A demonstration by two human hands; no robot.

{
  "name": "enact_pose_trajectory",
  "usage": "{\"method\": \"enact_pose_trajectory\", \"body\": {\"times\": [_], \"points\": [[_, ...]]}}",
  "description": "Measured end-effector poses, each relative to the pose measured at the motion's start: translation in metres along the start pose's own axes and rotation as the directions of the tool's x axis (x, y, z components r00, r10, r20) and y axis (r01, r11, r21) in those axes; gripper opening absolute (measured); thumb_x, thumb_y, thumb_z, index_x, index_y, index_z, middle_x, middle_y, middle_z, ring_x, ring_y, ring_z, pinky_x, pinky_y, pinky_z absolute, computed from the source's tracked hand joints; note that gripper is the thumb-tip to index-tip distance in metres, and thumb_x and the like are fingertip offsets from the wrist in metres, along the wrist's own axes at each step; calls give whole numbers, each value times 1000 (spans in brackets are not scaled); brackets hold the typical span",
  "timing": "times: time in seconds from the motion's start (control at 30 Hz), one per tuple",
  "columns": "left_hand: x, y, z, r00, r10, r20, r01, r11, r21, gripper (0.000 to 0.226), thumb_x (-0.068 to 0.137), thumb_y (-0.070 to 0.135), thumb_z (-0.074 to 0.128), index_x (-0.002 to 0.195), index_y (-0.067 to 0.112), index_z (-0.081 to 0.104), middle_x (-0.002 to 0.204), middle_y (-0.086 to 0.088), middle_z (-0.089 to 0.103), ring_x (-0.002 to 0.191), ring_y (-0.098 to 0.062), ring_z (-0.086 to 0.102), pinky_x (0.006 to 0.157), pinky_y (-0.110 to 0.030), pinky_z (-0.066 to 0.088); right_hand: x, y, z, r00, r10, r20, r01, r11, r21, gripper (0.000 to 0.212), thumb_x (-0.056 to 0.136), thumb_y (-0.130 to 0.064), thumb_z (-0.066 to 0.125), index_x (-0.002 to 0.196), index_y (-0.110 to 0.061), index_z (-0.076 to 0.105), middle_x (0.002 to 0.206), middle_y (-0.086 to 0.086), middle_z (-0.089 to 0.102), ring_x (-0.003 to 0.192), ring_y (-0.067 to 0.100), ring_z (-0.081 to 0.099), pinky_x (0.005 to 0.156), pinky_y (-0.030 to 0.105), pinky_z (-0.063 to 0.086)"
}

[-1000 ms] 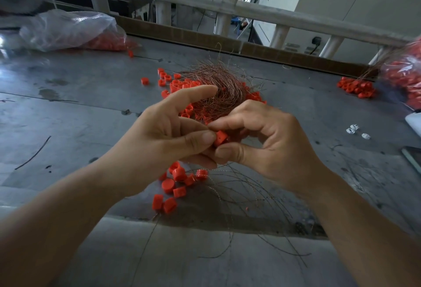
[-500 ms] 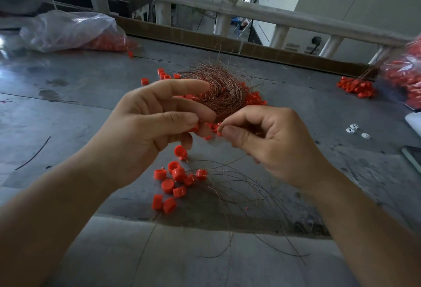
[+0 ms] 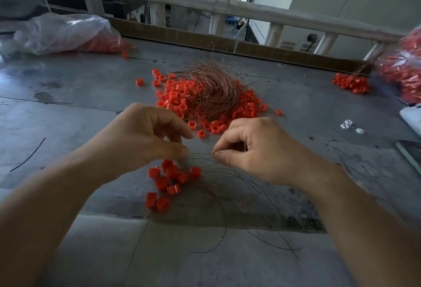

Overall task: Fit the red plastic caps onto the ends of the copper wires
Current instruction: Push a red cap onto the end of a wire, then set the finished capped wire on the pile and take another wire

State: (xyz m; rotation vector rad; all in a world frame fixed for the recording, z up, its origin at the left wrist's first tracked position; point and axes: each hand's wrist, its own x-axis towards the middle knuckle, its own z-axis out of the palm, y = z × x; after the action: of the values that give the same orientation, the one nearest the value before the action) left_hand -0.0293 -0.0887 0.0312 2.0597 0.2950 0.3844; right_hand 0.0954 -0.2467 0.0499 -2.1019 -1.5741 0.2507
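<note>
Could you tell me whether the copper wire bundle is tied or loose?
Loose: the copper wire bundle lies tangled on the red caps, stray strands sticking out; no tie shows.

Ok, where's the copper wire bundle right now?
In the head view the copper wire bundle lies mid-table on the pile of loose red caps, beyond the left hand and right hand, short of the cardboard strip at the far edge.

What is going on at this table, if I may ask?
A person is capping copper wires. The right hand pinches a thin wire between thumb and forefinger; the left hand curls beside it, too blurred to confirm a grip. No cap shows in either hand. A cluster of red caps lies below them, and the cap heap with the wire tangle sits behind.
</note>
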Motion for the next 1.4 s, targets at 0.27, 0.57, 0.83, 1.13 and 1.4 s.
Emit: {"method": "enact_pose_trajectory", "body": {"times": [0.27, 0.57, 0.83, 1.13, 1.4], "points": [[2, 4, 0, 992, -24, -124, 7, 991, -134, 8, 55, 28, 70, 61, 24, 73, 61, 7, 69, 51, 5, 59, 50, -2, 41, -1, -3, -1, 995, -8, 101, 11, 1000, -29, 10, 81, -22, 67, 89, -19, 72, 68, -23, 49, 70, -17, 48, 67, -2, 35], [25, -29, -7, 910, -42, -412, 194, 922, 335, 45, 83, 11, 64, 124, 28, 55, 126, 1, 46, 113, -18, 49, 92, -25, 37, -3, -1, -15, 996, 40, 83, -42, 999, 22, 10, 83, -24, 65, 89, -20, 71, 74, -21, 58, 82, -11, 54, 69, 0, 39], [44, -52, -1, 967, -39, -251, 148, 888, 435, 68, 87, -2, 48, 144, 28, 26, 154, 3, 20, 141, -14, 15, 111, -26, 11, -1, 2, -14, 997, 69, -17, -69, 998, -1, 9, 83, -25, 64, 86, -21, 71, 79, -15, 65, 81, -5, 56, 74, 8, 42], [38, -44, -5, 924, 81, -373, 166, 796, 583, 30, 82, 5, 64, 111, 12, 67, 113, -10, 64, 100, -28, 58, 89, -35, 42, 2, 9, -14, 988, 127, -87, -127, 992, 4, 7, 83, -27, 64, 83, -23, 70, 76, -16, 64, 76, -4, 58, 70, 9, 45], [38, -42, -5, 916, 73, -395, 175, 813, 555, 22, 84, 6, 62, 104, 12, 67, 103, -12, 61, 89, -24, 51, 80, -33, 39, 4, 11, -11, 984, 150, -96, -150, 989, 8, 7, 83, -26, 64, 82, -22, 70, 76, -18, 63, 79, -10, 55, 67, 1, 41]]}}
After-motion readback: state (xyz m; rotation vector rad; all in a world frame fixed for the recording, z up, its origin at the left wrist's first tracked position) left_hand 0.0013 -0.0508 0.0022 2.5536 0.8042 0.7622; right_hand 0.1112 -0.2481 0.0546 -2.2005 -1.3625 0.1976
